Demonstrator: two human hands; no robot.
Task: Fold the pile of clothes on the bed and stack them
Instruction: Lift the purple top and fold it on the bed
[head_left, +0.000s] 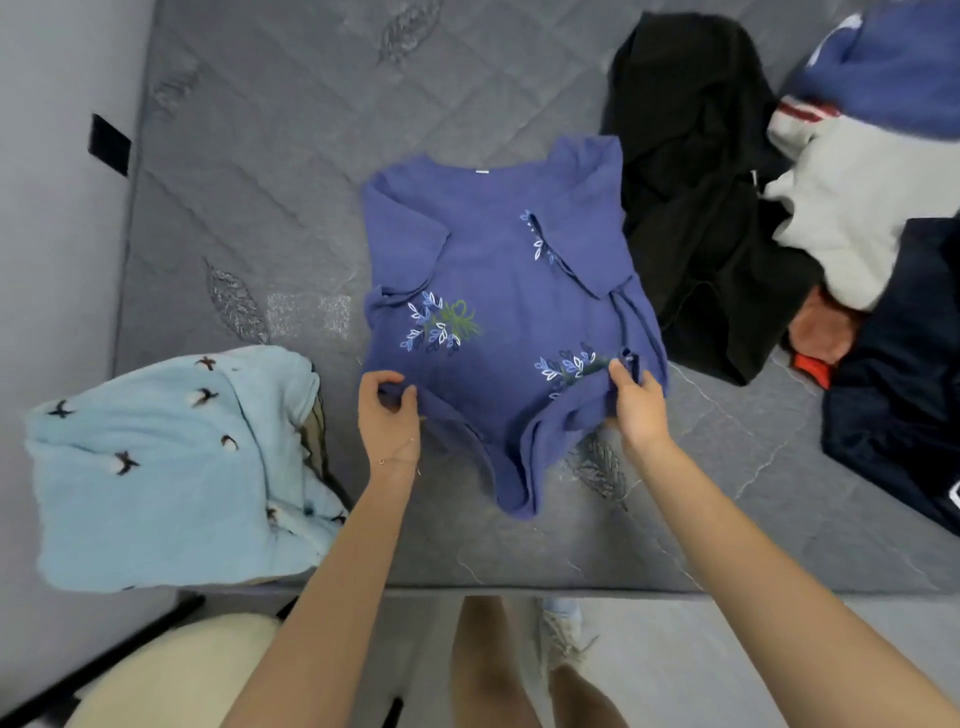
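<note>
Both sleeves folded inward on blue shirt (498, 291); left hand (387, 415) and right hand (636, 405) pinch its hem.

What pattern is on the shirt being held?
The blue-purple shirt carries white, blue and green leafy sprigs, seen best in the head view.

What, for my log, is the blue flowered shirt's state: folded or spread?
Partly folded: the blue flowered shirt has both sleeves turned inward; left hand and right hand pinch its lower part.
</note>
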